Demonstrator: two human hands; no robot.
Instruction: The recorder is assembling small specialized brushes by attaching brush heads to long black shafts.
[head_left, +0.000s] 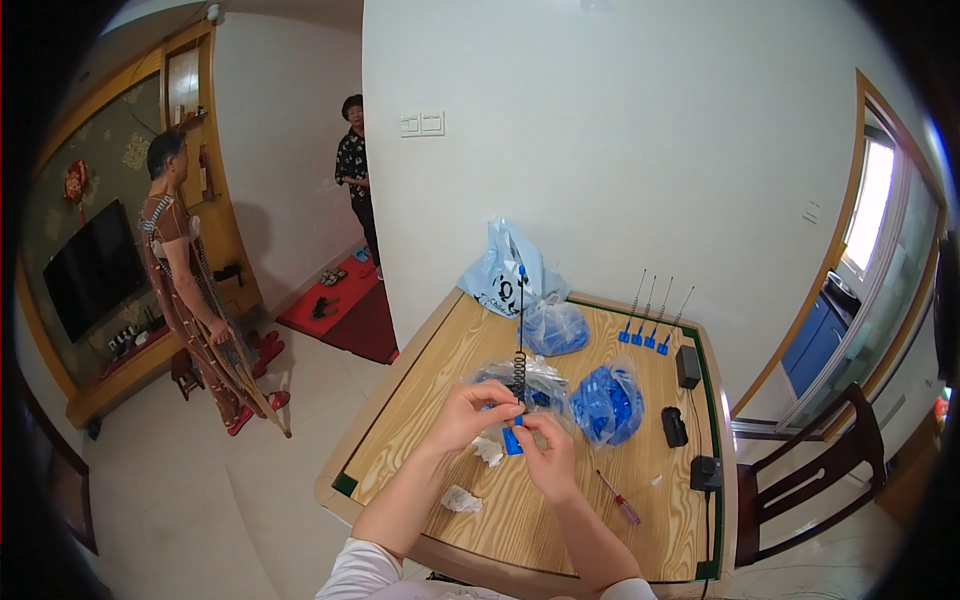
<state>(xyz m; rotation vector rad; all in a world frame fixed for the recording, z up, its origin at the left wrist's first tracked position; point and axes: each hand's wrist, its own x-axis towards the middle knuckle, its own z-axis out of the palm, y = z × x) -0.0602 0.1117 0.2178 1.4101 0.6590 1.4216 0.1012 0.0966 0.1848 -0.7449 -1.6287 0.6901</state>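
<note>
My left hand (472, 410) pinches the coiled lower part of a thin black wire antenna (520, 330) that stands upright above the wooden table (440, 360). My right hand (548, 452) holds a small blue plastic base (512, 440) at the antenna's lower end. Both hands meet over a clear plastic bag (545, 378) near the table's middle. A clear bag of blue parts (608, 405) lies just right of my hands.
Several finished antennas with blue bases (648, 325) lean at the far edge. Another bag of blue parts (555, 328) and a light blue bag (500, 275) sit at the back. Black adapters (688, 366), a red-handled screwdriver (620, 500) and paper scraps (460, 498) lie around. Two people stand at left; a chair (810, 480) at right.
</note>
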